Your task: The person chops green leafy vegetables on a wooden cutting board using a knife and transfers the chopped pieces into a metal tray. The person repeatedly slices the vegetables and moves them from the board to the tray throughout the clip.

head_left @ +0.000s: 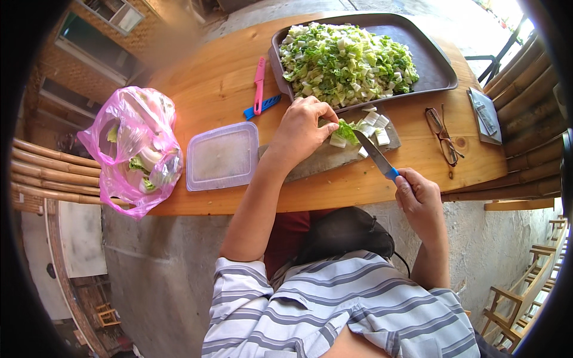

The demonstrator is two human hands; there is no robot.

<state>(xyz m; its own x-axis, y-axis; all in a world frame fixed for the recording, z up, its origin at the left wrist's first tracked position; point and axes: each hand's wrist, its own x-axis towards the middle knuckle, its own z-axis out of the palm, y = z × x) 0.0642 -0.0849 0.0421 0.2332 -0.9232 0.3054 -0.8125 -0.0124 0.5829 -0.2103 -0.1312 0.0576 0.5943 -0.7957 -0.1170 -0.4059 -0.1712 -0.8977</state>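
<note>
My right hand (pixel 421 196) is closed around the blue handle of a kitchen knife (pixel 377 156), its blade slanting up and left over the cutting board (pixel 313 165). The blade's tip meets a green piece of napa cabbage leaf (pixel 344 132). My left hand (pixel 305 126) is closed, thumb and fingers pinching that leaf at the board's far side. Cut white cabbage pieces (pixel 376 126) lie on the board right of the leaf, around the blade. Just beyond, a large grey-brown tray (pixel 431 56) bears a heap of chopped cabbage (pixel 349 62).
A pink knife (pixel 259 83) lies across a blue sheath (pixel 270 104). Left of the board sits a clear plastic lid or container (pixel 222 156). A pink plastic bag (pixel 113 161) with cabbage stands at the table's left edge. Eyeglasses (pixel 443 136) and a small packet (pixel 484 116) lie at right.
</note>
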